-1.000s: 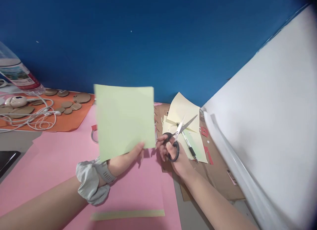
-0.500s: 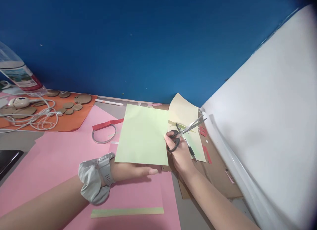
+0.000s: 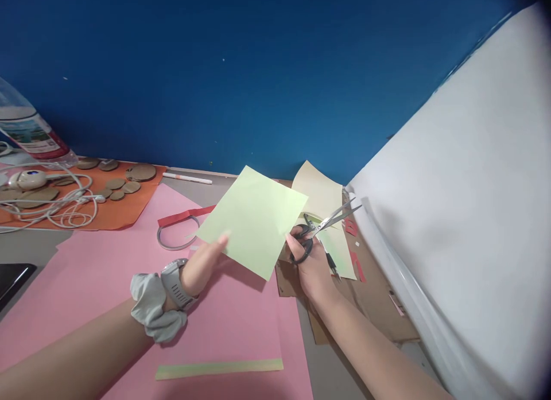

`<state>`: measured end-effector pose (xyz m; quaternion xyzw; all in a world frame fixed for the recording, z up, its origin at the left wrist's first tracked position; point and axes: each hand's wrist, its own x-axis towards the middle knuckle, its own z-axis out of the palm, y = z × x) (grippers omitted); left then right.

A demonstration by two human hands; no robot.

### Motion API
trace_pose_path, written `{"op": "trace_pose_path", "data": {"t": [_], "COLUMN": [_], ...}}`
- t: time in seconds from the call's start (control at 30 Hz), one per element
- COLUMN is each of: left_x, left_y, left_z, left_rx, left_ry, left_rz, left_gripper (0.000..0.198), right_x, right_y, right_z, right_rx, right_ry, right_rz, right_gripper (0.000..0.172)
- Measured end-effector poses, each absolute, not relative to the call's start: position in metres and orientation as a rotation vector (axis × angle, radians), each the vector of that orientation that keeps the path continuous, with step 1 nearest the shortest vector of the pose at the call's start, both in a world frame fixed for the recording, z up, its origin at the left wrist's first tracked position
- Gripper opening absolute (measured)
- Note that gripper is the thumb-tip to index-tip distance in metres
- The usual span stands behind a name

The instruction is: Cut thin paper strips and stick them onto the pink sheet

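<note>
A pale green sheet of paper [image 3: 256, 219] is held up at a slant over the pink paper [image 3: 241, 325]. My left hand [image 3: 205, 265], with a watch and a scrunchie at the wrist, grips its lower left edge; the thumb lies on top and the other fingers are hidden beneath. My right hand [image 3: 310, 265] is closed around the black handles of a pair of scissors [image 3: 321, 228], whose blades stand apart and point up to the right. Under the scissors a black pen [image 3: 330, 261] rests on a cream sheet [image 3: 316, 185]. Nearest me lies a narrow green paper strip [image 3: 219, 369].
Left are orange paper [image 3: 129, 210] with cardboard discs [image 3: 141, 171], white earphones [image 3: 71, 199] and a bottle [image 3: 34, 130]. A red strip [image 3: 181, 216] touches a grey ring [image 3: 160, 239]. Brown cardboard [image 3: 379, 308] with red scraps lies right, beside a white surface [image 3: 465, 159]. A blue wall [image 3: 258, 73] stands behind.
The green sheet has turned clockwise from nearly upright to a slant. My left thumb has come from below the sheet onto its top face. My right hand and the scissors stay almost still.
</note>
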<state>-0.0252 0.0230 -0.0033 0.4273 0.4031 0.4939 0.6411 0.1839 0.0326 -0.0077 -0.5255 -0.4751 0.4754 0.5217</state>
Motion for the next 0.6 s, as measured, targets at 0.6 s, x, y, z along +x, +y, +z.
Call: {"op": "trace_pose_path", "data": {"t": [0.6], "left_x": [-0.038], "left_y": [0.032], "left_z": [0.020], "left_rx": [1.416], "left_ry": [1.415], "left_rz": [0.948], "left_gripper": [0.046], "right_x": [0.190], "right_y": [0.033], "right_z": [0.010], "right_rx": [-1.415], "right_ry": [-1.494], "right_rz": [1.048], "right_gripper": [0.023]}}
